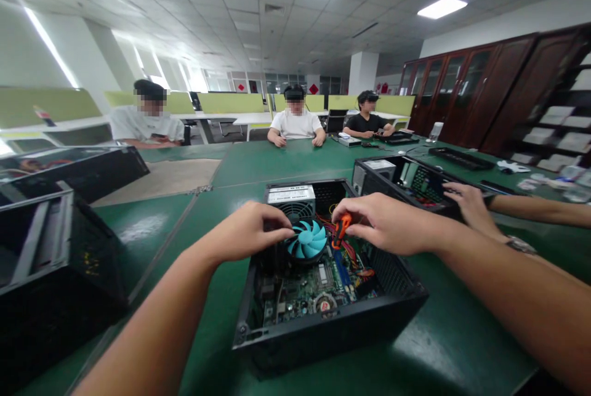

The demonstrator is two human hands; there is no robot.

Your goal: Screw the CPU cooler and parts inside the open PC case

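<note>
An opened black computer case (332, 328) lies in front of me, its motherboard (300, 294) facing up. Inside it sits a cooling fan (306, 238) with light-blue blades and a dark frame. The thumb and fingers of my left hand (249, 230) are closed at the left edge of that fan. An orange-and-black screwdriver (341, 228) is gripped in my right hand (376, 220), just right of the fan, handle up. Its tip is hard to make out among the wires. Behind the fan is the silver power supply (290, 196), with coloured cables (351, 254) to its right.
At right, a co-worker's hand (471, 205) rests at a second opened case (401, 180). More dark cases (60, 260) stand at left on the green table (258, 162). Three people sit across the table. A black keyboard-like tray (462, 159) lies at far right.
</note>
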